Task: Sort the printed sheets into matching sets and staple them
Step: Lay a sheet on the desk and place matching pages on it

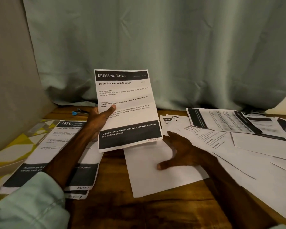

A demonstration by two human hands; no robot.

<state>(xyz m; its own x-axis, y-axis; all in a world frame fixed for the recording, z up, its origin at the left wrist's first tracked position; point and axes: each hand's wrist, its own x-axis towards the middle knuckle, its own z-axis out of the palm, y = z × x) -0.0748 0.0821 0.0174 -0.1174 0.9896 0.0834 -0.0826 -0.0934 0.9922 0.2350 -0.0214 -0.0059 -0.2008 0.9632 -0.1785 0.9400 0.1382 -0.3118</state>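
Observation:
My left hand (99,119) holds up a printed sheet headed "DRESSING TABLE" (127,96), thumb on its front, fingers behind it. My right hand (180,151) lies flat with spread fingers on a blank white sheet (155,180) on the wooden table (147,212). A "670 KITCHEN" set of sheets (45,154) lies at the left under my left forearm. A loose spread of several printed sheets (238,129) covers the right side. A stapler with a blue end (80,112) lies at the back left, partly hidden by my left hand.
A grey-green curtain (172,47) hangs behind the table. A yellow and white patterned surface (12,146) lies at the left edge, with a beige panel (10,80) rising above it. Bare wood shows at the front middle.

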